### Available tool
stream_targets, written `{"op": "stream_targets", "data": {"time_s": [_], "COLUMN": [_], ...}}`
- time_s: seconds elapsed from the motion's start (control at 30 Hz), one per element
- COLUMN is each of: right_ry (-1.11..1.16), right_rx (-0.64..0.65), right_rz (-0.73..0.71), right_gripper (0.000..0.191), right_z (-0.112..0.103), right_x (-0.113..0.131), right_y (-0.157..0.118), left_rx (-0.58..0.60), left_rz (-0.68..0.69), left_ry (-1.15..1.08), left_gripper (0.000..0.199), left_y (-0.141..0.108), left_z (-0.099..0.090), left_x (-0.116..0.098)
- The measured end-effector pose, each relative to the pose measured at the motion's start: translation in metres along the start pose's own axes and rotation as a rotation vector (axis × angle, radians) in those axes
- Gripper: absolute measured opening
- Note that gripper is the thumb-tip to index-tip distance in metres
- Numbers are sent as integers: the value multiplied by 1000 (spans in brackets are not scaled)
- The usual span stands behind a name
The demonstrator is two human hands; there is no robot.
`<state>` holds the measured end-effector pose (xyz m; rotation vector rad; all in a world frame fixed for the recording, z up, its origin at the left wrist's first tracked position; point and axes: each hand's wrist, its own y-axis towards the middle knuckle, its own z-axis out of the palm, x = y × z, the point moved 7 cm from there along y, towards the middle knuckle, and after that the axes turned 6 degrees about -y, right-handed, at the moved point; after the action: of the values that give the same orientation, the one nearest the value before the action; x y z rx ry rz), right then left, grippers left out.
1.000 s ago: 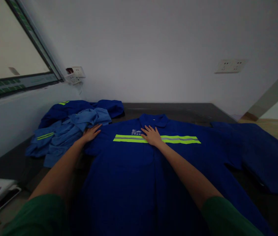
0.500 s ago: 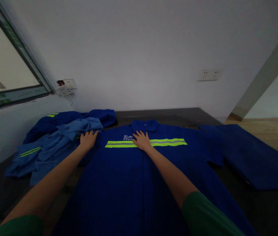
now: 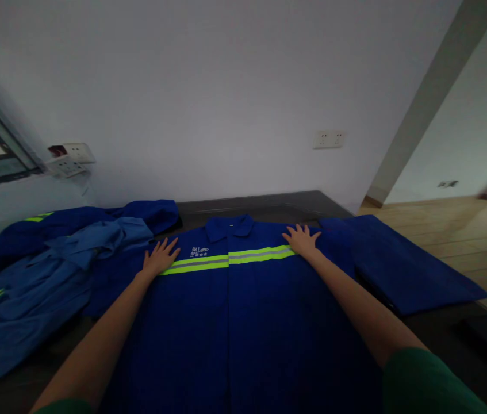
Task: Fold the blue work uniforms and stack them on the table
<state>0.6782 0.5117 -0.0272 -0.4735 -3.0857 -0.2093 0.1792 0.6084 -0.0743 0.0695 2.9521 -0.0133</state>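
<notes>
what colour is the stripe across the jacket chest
Neon yellow-green with a grey middle band, on the stripe; head view.

Both hands (image 3: 160,259) flat on jacket (image 3: 234,310)

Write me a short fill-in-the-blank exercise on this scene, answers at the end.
1. Both hands lie flat on a dark blue ____.
2. The left hand and right hand rest at opposite ends of the ____ reflective stripe.
3. A heap of blue clothes lies to the ____ of the spread garment.

Answers: jacket; yellow-green; left
</notes>
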Motion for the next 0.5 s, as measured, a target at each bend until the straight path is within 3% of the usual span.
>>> {"op": "stream_targets", "data": {"time_s": [0.1,0.23,0.4,0.5], "right_ry": [26,50,33,-69], "right_rx": [129,104,34,-98], "right_rz": [50,-7,-49,-73], "right_gripper": [60,60,58,57], "right_z": [25,36,25,8], "right_x": [-44,-49,-46,-60], "right_y": [2,3,0,-8], "left_rx": [11,20,-64,-131], "left_rz": [-19,-46,-46,2], "left_ry": [3,5,-18,6], "left_gripper": [68,69,65,60], "left_y": [0,-1,-8,-22], "left_z": [-2,-4,-14,-26], "left_x": [4,9,12,13]}}
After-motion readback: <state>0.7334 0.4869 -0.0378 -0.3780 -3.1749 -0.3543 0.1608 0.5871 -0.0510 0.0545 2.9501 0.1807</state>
